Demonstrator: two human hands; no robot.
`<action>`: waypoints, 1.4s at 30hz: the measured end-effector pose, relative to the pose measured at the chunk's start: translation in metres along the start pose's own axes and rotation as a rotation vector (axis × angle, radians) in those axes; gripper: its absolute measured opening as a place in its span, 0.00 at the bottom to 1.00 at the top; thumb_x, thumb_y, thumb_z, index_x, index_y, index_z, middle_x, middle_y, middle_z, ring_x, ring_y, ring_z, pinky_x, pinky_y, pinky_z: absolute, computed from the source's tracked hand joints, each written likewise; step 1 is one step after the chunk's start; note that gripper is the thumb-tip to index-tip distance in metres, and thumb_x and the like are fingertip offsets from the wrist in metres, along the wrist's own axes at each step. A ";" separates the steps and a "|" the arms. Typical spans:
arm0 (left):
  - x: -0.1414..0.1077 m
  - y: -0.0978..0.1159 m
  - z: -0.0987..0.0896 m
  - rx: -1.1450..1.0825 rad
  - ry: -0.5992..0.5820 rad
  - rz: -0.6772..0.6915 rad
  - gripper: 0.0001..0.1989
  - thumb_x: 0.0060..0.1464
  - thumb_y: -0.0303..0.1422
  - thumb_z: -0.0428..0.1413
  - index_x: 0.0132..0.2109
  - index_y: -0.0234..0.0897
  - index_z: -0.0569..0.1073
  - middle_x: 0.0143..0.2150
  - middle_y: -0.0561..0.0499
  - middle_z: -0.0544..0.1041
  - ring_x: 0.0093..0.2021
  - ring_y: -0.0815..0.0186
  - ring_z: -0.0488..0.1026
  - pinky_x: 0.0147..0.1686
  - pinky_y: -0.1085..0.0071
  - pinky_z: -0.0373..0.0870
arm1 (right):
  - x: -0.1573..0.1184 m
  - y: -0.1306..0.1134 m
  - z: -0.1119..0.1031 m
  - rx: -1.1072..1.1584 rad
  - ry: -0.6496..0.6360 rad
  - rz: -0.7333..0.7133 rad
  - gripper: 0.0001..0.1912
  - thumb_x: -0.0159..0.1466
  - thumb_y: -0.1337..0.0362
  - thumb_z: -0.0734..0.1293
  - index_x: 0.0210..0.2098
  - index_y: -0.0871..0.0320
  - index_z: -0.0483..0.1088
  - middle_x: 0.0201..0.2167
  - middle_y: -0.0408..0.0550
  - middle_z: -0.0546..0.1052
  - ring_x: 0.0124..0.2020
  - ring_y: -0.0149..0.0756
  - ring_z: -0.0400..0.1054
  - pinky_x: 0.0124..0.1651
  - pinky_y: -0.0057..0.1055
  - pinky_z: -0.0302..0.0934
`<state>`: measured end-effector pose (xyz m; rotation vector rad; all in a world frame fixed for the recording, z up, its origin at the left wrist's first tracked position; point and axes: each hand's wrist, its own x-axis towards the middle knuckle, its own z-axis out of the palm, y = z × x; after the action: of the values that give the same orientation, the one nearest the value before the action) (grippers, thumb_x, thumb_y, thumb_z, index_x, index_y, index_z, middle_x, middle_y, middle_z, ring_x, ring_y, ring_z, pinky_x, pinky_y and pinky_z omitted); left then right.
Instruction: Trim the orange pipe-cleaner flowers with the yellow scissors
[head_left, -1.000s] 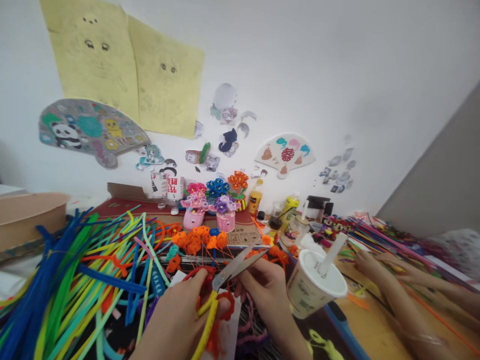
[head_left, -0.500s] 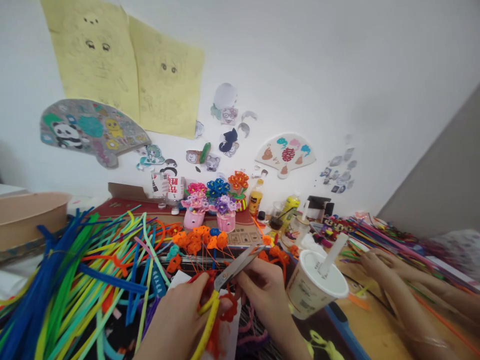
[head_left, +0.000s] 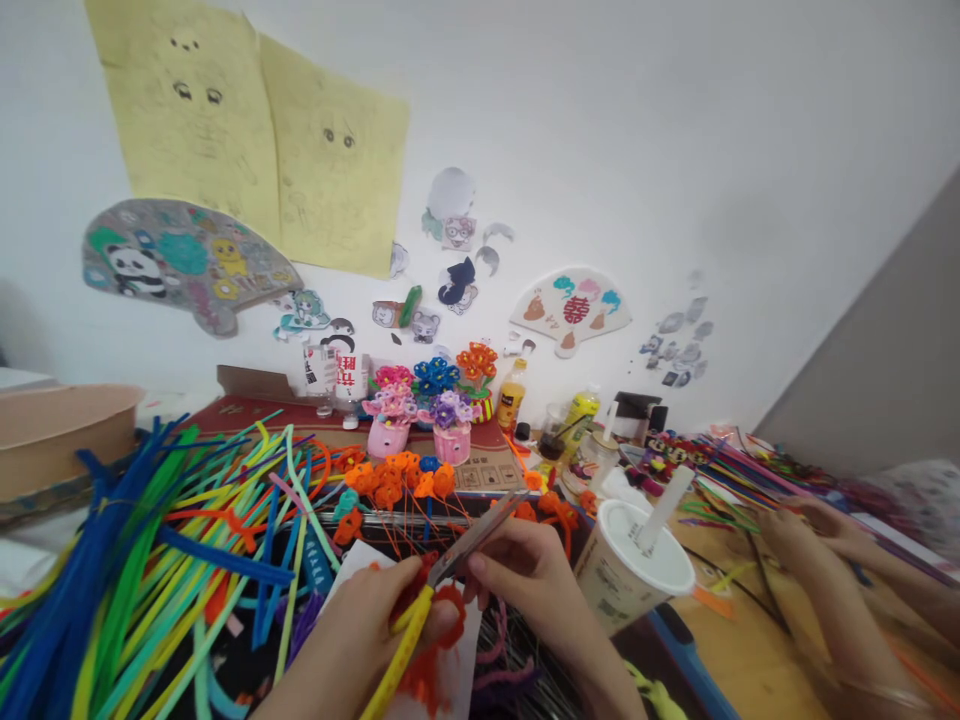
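Observation:
Yellow-handled scissors (head_left: 399, 650) angle up from the bottom middle, their metal blades pointing up and right. Around the handle side, my left hand (head_left: 360, 625) is closed, with red fuzzy material by its fingertips. My right hand (head_left: 525, 575) is beside the blades with thumb and fingers pinched together; what lies between them is too small to make out. Below the hands, red fuzzy pieces (head_left: 426, 680) lie over a white sheet (head_left: 360, 560). Orange fuzzy flowers (head_left: 388, 485) on thin wires stand just beyond.
Bundles of coloured fuzzy stems (head_left: 135, 600) cover the left. A white cup (head_left: 626, 575) with a straw stands right of my right hand. Another person's hands (head_left: 795, 550) work at the far right. Potted fuzzy flowers (head_left: 452, 440) and bottles (head_left: 512, 395) stand behind.
The scissors' handle has swung slightly left and my left hand has shifted left. More red material shows below the hands. The other person's hands have moved right.

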<state>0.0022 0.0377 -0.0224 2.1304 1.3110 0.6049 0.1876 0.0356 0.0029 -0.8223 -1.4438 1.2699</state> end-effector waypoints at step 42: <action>-0.001 0.020 0.003 0.065 -0.041 -0.139 0.08 0.52 0.38 0.45 0.29 0.41 0.64 0.26 0.50 0.75 0.27 0.61 0.70 0.27 0.72 0.58 | 0.002 0.002 0.001 -0.112 0.239 -0.074 0.04 0.52 0.69 0.68 0.21 0.60 0.74 0.15 0.39 0.71 0.15 0.27 0.64 0.18 0.20 0.59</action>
<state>0.0162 0.0285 -0.0113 2.0707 1.4602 0.4650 0.1856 0.0372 0.0011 -0.9526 -1.3476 1.0055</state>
